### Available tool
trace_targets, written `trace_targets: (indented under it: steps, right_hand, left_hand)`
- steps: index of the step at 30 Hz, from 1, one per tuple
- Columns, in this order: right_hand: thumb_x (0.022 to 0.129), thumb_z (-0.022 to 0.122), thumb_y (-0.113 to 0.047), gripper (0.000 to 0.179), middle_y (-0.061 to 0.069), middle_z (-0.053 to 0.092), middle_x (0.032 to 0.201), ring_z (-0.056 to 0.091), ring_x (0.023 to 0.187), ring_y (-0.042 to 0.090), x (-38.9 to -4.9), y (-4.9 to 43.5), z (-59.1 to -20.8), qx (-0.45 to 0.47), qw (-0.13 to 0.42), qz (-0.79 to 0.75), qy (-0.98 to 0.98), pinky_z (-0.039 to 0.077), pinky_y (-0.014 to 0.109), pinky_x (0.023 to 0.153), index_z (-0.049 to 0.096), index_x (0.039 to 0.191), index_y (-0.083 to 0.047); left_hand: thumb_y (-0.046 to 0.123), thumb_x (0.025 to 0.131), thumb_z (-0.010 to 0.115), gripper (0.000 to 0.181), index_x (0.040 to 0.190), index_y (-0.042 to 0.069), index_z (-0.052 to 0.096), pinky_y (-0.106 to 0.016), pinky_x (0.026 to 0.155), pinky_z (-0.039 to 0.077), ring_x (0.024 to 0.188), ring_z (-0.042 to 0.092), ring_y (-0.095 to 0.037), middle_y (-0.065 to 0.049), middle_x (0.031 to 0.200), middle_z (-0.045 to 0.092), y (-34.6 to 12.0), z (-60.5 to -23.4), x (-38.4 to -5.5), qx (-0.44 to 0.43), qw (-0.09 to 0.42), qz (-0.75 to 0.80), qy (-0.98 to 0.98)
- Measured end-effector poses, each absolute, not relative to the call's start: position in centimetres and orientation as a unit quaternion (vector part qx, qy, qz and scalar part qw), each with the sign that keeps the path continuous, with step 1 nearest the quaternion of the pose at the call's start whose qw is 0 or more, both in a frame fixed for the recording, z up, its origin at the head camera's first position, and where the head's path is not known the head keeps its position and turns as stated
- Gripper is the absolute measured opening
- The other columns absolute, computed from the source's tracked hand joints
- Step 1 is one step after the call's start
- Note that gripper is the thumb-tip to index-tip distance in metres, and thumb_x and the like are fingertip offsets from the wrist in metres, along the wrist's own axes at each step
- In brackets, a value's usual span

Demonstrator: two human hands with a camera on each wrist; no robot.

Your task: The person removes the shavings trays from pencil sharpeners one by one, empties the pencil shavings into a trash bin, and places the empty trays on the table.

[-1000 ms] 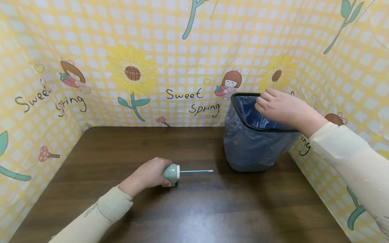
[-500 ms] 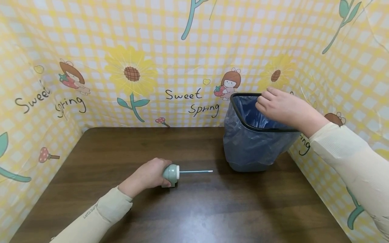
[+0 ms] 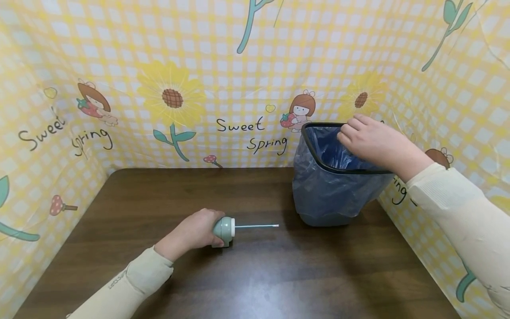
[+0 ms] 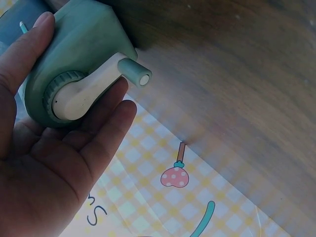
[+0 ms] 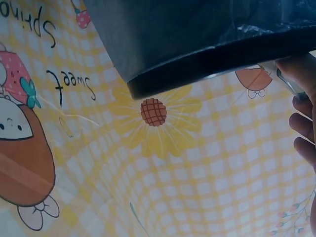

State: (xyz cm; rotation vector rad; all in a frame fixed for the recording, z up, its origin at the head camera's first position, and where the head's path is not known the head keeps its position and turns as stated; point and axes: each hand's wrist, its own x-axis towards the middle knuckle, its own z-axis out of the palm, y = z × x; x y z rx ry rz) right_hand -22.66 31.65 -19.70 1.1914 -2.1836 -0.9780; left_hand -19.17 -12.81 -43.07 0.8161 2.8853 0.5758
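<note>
My left hand (image 3: 195,231) grips a green hand-crank pencil sharpener (image 3: 225,229) low at the table's middle. From the sharpener's white front a thin blue pencil (image 3: 256,226) sticks out to the right. The left wrist view has the white crank (image 4: 85,95) with its green knob by my fingers, thumb across the body. Over the bin's opening hangs my right hand (image 3: 374,141), knuckles up, fingers bent downward. Its fingers pinch a small see-through piece (image 5: 290,85), mostly hidden by the hand and rim in the right wrist view.
A grey bin (image 3: 338,197) with a blue plastic liner and black rim stands at the table's back right. The brown wooden table (image 3: 167,190) is enclosed by yellow checked cloth (image 3: 239,97) with flowers and cartoon figures.
My right hand has shifted very slightly to the right over the bin. The left hand, sharpener and pencil stay in place.
</note>
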Motion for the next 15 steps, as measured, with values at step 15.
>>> trace_targets:
  steps: [15]
  right_hand:
    - [0.075,0.092,-0.023,0.056,0.022,0.064,0.111,0.058,0.109,0.041,-22.55,32.37,-19.96,0.395,0.21,-0.321,-0.835,0.045,0.051,0.102,0.061,0.113,0.006]
  left_hand:
    - [0.028,0.064,0.098,0.055,0.107,0.01,0.069,-0.034,0.071,0.054,0.077,0.059,-0.011,0.004,0.089,0.067,-12.8,-43.05,-19.25,0.274,0.038,0.189,0.942]
